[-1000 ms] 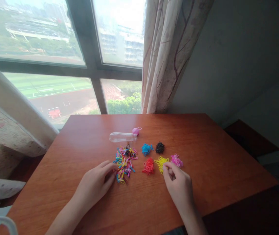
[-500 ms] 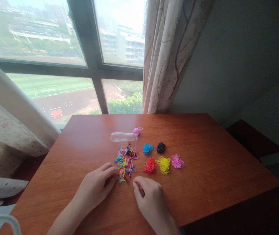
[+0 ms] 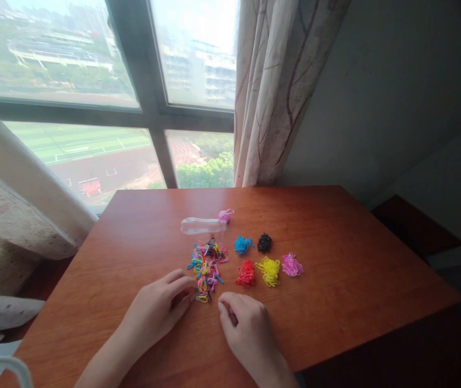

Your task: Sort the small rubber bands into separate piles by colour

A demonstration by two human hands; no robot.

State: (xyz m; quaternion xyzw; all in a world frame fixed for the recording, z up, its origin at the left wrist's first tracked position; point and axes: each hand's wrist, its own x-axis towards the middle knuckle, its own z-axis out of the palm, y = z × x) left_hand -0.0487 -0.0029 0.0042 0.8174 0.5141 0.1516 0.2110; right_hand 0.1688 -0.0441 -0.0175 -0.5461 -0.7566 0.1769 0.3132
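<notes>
A mixed pile of small coloured loops (image 3: 207, 264), shaped like rubber bands or pear-shaped pins, lies in front of me on the wooden table. My left hand (image 3: 163, 302) rests at the pile's lower left edge, its fingers curled and thumb and fingertips together. Just right of the pile's near end is my right hand (image 3: 246, 320), closed in a pinch. Whatever either hand holds is too small or hidden to make out. Beyond my right hand sit single-colour heaps: red (image 3: 246, 273), yellow (image 3: 270, 271), pink (image 3: 292, 264), blue (image 3: 243, 246) and black (image 3: 264, 242).
Behind the mixed pile a clear bottle (image 3: 202, 226) lies on its side, with a pink cap (image 3: 225, 215) by its mouth. The brown table (image 3: 343, 258) reaches to a window with curtains (image 3: 271, 97). A white curved bar (image 3: 8, 364) shows at lower left.
The view has shifted slightly, moving everything a little to the left. Both hands keep nearly the same pose beside the mixed pile.
</notes>
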